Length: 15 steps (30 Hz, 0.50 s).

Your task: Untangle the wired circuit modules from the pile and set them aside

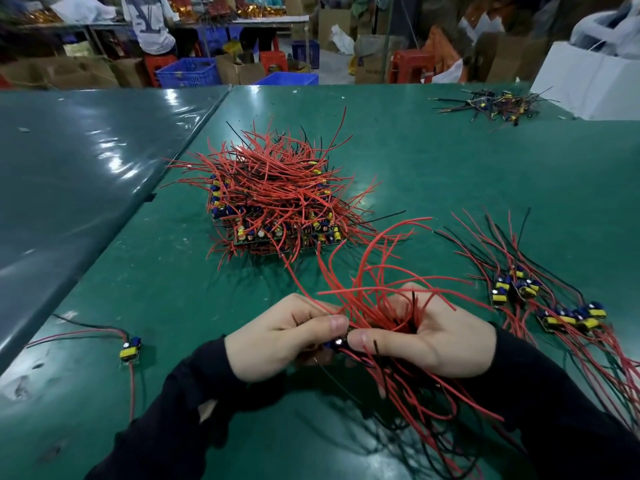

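Both hands, left and right, clutching one wire bundle before the pile.

This was a small factory or assembly workshop: a long green work table carried a heap of wired circuit modules, and behind it stood cardboard boxes, blue plastic crates and red plastic stools (all crowded together) beside another bench.
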Each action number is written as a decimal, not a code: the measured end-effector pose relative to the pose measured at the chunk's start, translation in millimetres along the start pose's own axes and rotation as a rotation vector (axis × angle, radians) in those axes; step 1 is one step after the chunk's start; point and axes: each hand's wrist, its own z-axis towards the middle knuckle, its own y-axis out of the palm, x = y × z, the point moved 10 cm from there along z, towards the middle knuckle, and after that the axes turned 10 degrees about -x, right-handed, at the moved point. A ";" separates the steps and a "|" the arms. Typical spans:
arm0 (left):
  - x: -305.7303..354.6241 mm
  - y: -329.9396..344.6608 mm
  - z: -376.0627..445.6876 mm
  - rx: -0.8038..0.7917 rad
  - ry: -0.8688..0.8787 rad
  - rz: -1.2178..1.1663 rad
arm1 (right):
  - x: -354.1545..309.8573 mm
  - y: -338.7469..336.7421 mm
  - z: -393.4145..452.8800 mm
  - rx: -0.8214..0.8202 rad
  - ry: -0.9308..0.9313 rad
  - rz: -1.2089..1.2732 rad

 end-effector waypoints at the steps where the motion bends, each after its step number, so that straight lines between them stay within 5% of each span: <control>1: 1.8 0.1 0.3 0.005 0.007 0.017 | -0.7 -0.1 0.2 0.006 -0.002 0.016; 15: -8.2 5.0 -2.5 0.068 -0.017 -0.371 | -25.6 5.9 7.1 -0.061 -0.134 0.044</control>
